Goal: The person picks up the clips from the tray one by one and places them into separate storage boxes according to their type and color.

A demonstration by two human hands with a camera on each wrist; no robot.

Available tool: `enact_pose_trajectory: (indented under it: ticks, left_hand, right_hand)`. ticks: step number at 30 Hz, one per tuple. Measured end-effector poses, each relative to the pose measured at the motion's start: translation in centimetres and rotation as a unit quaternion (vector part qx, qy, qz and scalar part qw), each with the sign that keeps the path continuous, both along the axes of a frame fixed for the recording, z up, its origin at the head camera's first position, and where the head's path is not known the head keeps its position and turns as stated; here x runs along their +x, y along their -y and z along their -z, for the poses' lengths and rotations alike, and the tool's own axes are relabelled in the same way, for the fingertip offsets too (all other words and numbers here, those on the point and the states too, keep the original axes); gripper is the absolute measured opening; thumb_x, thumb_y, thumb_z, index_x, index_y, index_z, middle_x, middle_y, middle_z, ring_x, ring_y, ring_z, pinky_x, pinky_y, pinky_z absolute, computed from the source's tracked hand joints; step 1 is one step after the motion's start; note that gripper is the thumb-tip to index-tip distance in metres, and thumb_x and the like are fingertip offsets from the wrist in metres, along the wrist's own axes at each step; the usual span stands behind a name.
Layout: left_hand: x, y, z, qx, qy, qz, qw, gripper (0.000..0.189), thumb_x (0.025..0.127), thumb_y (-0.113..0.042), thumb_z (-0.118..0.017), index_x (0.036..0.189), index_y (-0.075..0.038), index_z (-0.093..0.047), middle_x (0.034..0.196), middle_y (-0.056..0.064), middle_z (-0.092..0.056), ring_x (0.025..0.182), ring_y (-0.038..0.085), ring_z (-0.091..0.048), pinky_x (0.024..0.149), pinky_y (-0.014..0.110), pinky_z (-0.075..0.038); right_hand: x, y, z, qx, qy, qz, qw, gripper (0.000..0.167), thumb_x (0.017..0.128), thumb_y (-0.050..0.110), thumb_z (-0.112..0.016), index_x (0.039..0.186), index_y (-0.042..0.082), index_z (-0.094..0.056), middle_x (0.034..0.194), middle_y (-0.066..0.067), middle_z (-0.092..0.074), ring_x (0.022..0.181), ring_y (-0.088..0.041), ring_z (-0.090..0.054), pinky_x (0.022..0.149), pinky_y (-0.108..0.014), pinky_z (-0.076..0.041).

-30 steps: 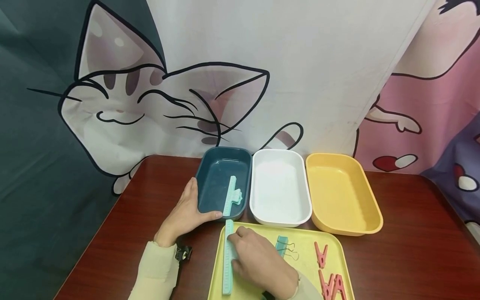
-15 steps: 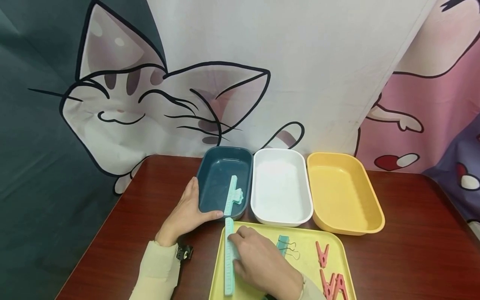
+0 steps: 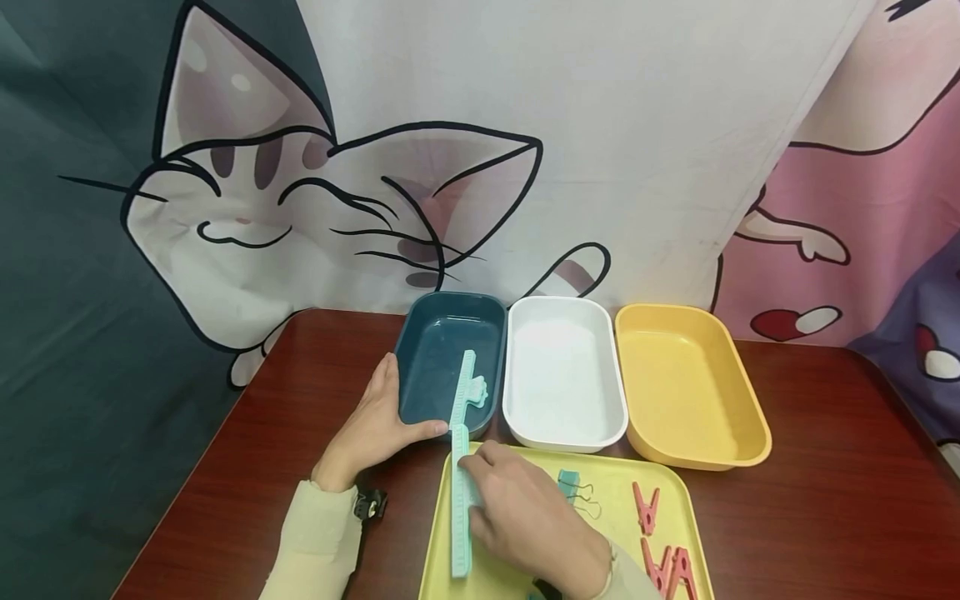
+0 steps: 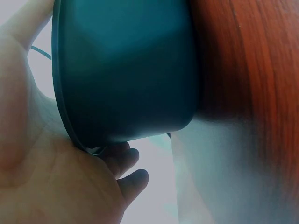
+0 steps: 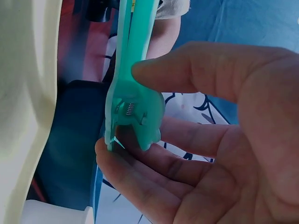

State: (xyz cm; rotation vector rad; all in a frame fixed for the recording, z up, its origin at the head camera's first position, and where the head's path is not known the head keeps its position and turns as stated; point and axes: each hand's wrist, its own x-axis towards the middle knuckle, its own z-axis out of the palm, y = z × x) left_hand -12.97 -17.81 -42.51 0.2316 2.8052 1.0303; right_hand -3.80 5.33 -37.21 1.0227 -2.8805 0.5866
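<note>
In the head view, my right hand [image 3: 528, 521] pinches a long mint-green bag clip [image 3: 461, 508] between thumb and fingers, above the left side of the yellow tray [image 3: 431, 567]. The clip's far end overlaps the front rim of the dark blue bin [image 3: 426, 367]. The right wrist view shows the thumb on the clip [image 5: 135, 70] and its spring near the fingers. My left hand [image 3: 371, 429] lies along the bin's near left corner, thumb straight along the front rim, fingers along the left side. Inside the bin lies another mint bag clip [image 3: 467, 390].
A white bin [image 3: 562, 375] and a yellow bin [image 3: 690, 387] stand in a row right of the blue one. Further right on the tray are a teal binder clip [image 3: 567, 485] and several pink clothespins [image 3: 645, 508]. A printed curtain [image 3: 637, 150] hangs behind the table.
My right hand has moved slightly forward and up with the bag clip, whose far end now reaches the blue bin's front rim. The left hand has stayed in place.
</note>
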Motion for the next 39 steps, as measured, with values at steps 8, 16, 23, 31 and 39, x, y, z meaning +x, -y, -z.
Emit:
enact_pose_trajectory:
  ticks: [8, 16, 23, 31, 39]
  left_hand:
    - [-0.1, 0.0, 0.1, -0.003, -0.002, 0.000, 1.0000, 0.139, 0.072, -0.068, -0.080, 0.159, 0.003, 0.002, 0.167, 0.021, 0.002, 0.152, 0.040, -0.007, 0.115, 0.061, -0.026]
    - [0.0, 0.0, 0.0, 0.000, -0.002, 0.000, 1.0000, 0.137, 0.073, -0.064, -0.081, 0.159, 0.003, 0.002, 0.167, 0.021, 0.002, 0.152, 0.041, -0.008, 0.114, 0.062, -0.026]
    - [0.0, -0.1, 0.0, 0.005, -0.001, -0.002, 1.0000, 0.135, 0.074, -0.062, -0.081, 0.159, 0.003, 0.002, 0.167, 0.021, 0.002, 0.152, 0.041, -0.008, 0.114, 0.063, -0.027]
    - [0.0, -0.1, -0.1, 0.009, -0.003, -0.002, 1.0000, 0.136, 0.073, -0.064, -0.081, 0.159, 0.003, 0.001, 0.167, 0.020, 0.001, 0.152, 0.040, -0.009, 0.113, 0.063, -0.027]
    - [0.0, 0.0, -0.1, 0.009, -0.001, 0.002, 1.0000, 0.137, 0.073, -0.065, -0.080, 0.159, 0.004, 0.002, 0.167, 0.020, 0.003, 0.152, 0.040, -0.007, 0.114, 0.063, -0.026]
  right_hand:
    - [-0.5, 0.0, 0.1, -0.011, -0.013, 0.010, 0.9998, 0.040, 0.081, 0.011, -0.072, 0.120, 0.000, -0.067, 0.106, -0.005, -0.062, 0.094, -0.015, -0.055, 0.083, -0.028, -0.054]
    - [-1.1, 0.0, 0.2, -0.032, -0.002, 0.020, 0.9993, 0.040, 0.083, 0.011, -0.071, 0.121, -0.001, -0.067, 0.108, -0.006, -0.063, 0.093, -0.014, -0.056, 0.083, -0.029, -0.053]
    - [-1.7, -0.2, 0.3, -0.053, 0.005, 0.034, 0.9980, 0.039, 0.084, 0.011, -0.070, 0.122, 0.000, -0.067, 0.108, -0.004, -0.063, 0.090, -0.012, -0.054, 0.079, -0.027, -0.053]
    - [-2.4, -0.2, 0.6, -0.068, -0.011, 0.046, 0.9966, 0.039, 0.084, 0.012, -0.071, 0.122, 0.000, -0.067, 0.105, -0.005, -0.062, 0.091, -0.015, -0.057, 0.081, -0.030, -0.053]
    - [-3.2, 0.0, 1.1, -0.094, -0.032, 0.052, 0.9937, 0.037, 0.087, 0.012, -0.069, 0.123, 0.001, -0.067, 0.107, -0.005, -0.062, 0.096, -0.017, -0.059, 0.084, -0.032, -0.053]
